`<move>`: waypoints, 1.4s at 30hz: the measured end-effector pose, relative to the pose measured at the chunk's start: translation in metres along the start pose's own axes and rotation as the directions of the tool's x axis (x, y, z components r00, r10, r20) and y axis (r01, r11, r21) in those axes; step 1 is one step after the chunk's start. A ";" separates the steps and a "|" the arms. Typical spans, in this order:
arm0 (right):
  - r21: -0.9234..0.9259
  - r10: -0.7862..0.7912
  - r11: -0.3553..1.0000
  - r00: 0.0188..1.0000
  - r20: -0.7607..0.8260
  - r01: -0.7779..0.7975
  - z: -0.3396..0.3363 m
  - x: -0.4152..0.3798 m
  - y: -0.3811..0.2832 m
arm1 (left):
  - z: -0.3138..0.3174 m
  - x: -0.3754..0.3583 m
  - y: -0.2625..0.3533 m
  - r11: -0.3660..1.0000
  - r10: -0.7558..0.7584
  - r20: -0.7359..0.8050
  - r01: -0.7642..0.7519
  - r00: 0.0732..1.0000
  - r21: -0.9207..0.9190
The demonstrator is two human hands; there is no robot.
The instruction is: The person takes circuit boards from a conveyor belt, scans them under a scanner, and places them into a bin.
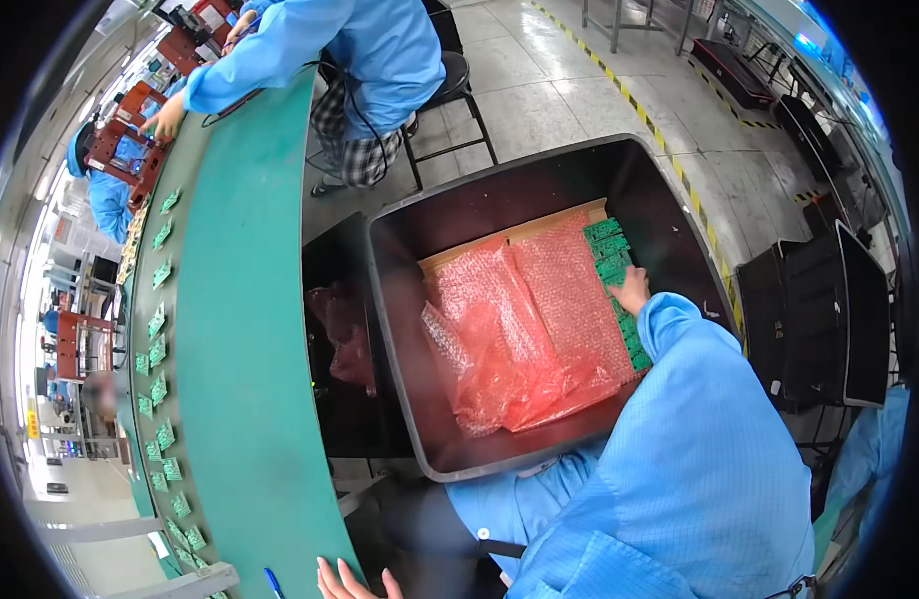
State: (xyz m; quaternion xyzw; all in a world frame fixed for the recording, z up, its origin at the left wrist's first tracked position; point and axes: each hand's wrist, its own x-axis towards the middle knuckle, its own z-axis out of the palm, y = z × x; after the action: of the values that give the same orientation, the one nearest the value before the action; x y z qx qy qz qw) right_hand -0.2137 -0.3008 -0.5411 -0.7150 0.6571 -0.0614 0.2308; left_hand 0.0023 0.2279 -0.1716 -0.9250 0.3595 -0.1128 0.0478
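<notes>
My right hand [634, 291] reaches into a dark plastic bin [400, 329], its fingers closed around a green circuit board in the row along the right side. Several circuit boards [607, 245] stand close together there, above and below the hand. Beside them lies pink bubble wrap [554, 290], partly crumpled toward the near side, with a cardboard edge [559, 219] showing behind it. At the bottom of the view, my left hand [350, 584] is at the green bench edge, fingers spread and holding nothing; its palm is cut off by the frame.
A green bench [245, 299] runs along the left, with a line of small circuit boards [158, 350] on its far strip. A blue pen [273, 583] lies near my left hand. A co-worker in a blue smock [390, 60] sits ahead on a black stool [455, 75]. Black crates [814, 319] stand right.
</notes>
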 end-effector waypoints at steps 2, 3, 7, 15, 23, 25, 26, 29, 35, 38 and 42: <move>-0.079 0.056 0.995 0.998 -0.002 -0.056 -0.007 0.009 -0.004 | 0.003 0.000 0.001 1.000 -0.017 0.011 0.017 1.000 0.012; -0.097 -0.002 0.995 0.999 -0.045 -0.002 -0.008 0.016 -0.006 | 0.005 0.001 0.002 1.000 -0.017 0.008 0.017 1.000 0.015; -0.311 -0.445 0.856 0.895 -0.036 0.413 0.011 0.090 0.009 | 0.010 0.004 0.005 0.999 -0.021 0.019 0.020 1.000 0.045; -0.382 -0.649 0.645 0.738 0.183 0.662 0.031 0.181 -0.004 | 0.018 0.004 0.004 0.994 -0.051 0.031 0.048 0.998 0.094; -0.550 -0.532 0.475 0.722 0.443 0.687 0.011 0.182 -0.018 | 0.021 0.004 0.005 0.992 -0.044 0.018 0.041 0.999 0.122; -0.512 -0.559 0.439 0.671 0.488 0.738 0.021 0.190 -0.004 | 0.021 0.005 0.006 0.992 -0.042 0.019 0.040 0.999 0.123; -0.494 -0.497 0.493 0.698 0.516 0.716 0.024 0.190 -0.001 | 0.020 0.005 0.006 0.992 -0.043 0.019 0.041 0.999 0.123; -0.487 -0.470 0.488 0.688 0.553 0.724 0.013 0.180 -0.003 | 0.020 0.004 0.006 0.991 -0.046 0.023 0.043 0.999 0.131; -0.521 -0.444 0.550 0.757 0.479 0.652 0.013 0.162 -0.003 | 0.029 -0.009 0.000 0.992 -0.070 0.064 0.064 0.995 0.105; -0.464 -0.465 0.581 0.740 0.485 0.669 0.012 0.160 -0.001 | 0.031 -0.009 0.000 0.994 -0.070 0.041 0.066 0.997 0.090; -0.394 -0.430 0.700 0.792 0.432 0.595 0.001 0.152 -0.009 | 0.030 -0.008 0.001 0.995 -0.061 0.029 0.059 0.998 0.077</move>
State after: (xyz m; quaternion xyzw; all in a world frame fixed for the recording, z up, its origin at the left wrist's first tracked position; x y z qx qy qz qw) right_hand -0.1853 -0.4471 -0.5708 -0.9060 0.3757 0.1645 0.1050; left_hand 0.0032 0.2326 -0.2022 -0.9346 0.3263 -0.1132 0.0853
